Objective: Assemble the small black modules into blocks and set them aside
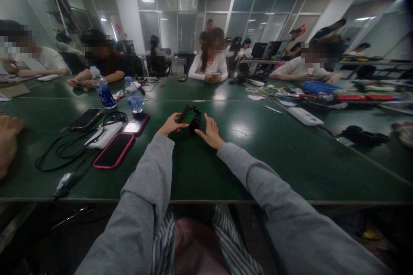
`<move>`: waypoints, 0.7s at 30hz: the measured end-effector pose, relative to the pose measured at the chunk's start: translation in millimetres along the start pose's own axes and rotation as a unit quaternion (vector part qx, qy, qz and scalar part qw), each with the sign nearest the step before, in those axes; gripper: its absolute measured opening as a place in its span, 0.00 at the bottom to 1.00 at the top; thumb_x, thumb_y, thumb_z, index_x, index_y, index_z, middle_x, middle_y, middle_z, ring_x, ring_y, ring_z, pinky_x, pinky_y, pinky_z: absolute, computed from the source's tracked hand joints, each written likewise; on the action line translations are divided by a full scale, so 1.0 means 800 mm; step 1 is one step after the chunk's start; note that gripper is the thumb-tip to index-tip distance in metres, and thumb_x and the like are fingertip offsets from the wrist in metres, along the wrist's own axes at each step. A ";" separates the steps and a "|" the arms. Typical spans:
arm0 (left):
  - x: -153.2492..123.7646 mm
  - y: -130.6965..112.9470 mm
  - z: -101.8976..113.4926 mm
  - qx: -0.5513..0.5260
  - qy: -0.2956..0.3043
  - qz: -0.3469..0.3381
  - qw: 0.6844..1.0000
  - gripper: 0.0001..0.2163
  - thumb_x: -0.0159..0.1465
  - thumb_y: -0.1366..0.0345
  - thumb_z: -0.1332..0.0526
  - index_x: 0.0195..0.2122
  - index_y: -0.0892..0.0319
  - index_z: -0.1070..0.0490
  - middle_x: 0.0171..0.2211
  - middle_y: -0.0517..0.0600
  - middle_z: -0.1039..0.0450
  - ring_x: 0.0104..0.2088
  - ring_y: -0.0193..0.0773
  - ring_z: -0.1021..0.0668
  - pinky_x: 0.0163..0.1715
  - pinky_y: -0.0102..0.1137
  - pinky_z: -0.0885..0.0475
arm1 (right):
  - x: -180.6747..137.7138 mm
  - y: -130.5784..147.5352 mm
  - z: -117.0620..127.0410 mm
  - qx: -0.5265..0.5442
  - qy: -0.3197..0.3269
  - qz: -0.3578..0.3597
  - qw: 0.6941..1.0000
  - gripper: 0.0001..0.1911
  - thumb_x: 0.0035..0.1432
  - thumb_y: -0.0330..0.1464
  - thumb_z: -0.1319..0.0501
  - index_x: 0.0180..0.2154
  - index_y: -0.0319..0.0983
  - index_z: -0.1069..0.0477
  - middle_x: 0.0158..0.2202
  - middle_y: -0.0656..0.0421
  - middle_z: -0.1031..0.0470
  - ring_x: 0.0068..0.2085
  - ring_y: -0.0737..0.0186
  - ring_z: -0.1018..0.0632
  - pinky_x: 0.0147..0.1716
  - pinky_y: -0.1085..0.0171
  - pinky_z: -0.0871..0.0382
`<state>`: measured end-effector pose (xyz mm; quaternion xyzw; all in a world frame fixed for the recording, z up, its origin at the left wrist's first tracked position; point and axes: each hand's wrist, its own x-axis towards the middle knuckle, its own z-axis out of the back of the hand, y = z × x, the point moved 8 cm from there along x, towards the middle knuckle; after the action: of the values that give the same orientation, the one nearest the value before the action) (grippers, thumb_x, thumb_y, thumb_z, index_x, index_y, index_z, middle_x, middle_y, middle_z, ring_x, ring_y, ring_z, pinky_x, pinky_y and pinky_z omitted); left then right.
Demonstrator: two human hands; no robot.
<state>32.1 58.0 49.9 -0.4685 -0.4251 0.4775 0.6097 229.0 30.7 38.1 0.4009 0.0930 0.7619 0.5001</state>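
My left hand (171, 124) is closed on the near left edge of a black case with a green circuit board (191, 116) showing in it. The case is tilted above the green table (200, 167). On the other side, my right hand (211, 132) has its fingers stretched out and apart. Its thumb tip reaches the dark lower right part of the case, and I cannot tell whether it touches. A phone with a lit screen (137, 123) and a phone in a pink case (114, 150) lie left of my left hand.
Two water bottles (134, 96) stand at the left, near a white power bank (103, 134), a black phone (86, 119) and looped black cable. Rightward lie a thin metal tool (272, 109), a white device (305, 116) and tangled wires (258, 91). Several people sit around the table.
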 end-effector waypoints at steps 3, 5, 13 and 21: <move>0.001 -0.005 -0.012 -0.007 0.038 -0.014 0.999 0.37 0.45 0.65 0.25 0.56 0.58 0.36 0.46 0.56 0.27 0.21 0.23 0.30 0.18 0.23 0.37 | 0.008 0.009 0.023 0.137 -0.056 -0.023 0.989 0.52 0.52 0.55 0.39 0.68 0.47 0.63 0.64 0.49 0.48 0.60 0.47 0.37 0.58 0.43 0.39; 0.000 -0.012 -0.019 -0.011 0.067 -0.028 0.997 0.36 0.45 0.65 0.25 0.56 0.57 0.35 0.47 0.56 0.27 0.22 0.23 0.30 0.18 0.22 0.38 | 0.014 0.014 0.028 0.231 -0.049 -0.036 0.971 0.53 0.50 0.54 0.37 0.68 0.49 0.63 0.64 0.51 0.48 0.59 0.50 0.34 0.57 0.47 0.36; -0.007 -0.031 -0.026 0.015 0.106 -0.073 0.992 0.35 0.44 0.69 0.26 0.55 0.56 0.33 0.51 0.55 0.28 0.26 0.25 0.28 0.22 0.23 0.35 | 0.020 0.037 0.029 0.320 0.018 -0.002 0.947 0.37 0.47 0.48 0.32 0.56 0.42 0.38 0.51 0.53 0.29 0.53 0.54 0.28 0.56 0.51 0.33; -0.009 -0.044 -0.009 -0.009 0.062 -0.096 0.993 0.34 0.51 0.63 0.29 0.60 0.54 0.38 0.57 0.58 0.33 0.42 0.37 0.24 0.36 0.31 0.27 | 0.029 0.016 0.078 0.195 -0.119 0.015 0.973 0.30 0.54 0.45 0.37 0.55 0.42 0.41 0.49 0.53 0.29 0.48 0.55 0.26 0.47 0.53 0.27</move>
<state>44.6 45.7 82.7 -0.4595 -0.4340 0.3831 0.6736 259.8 27.4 98.3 0.5801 0.1737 0.6834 0.4079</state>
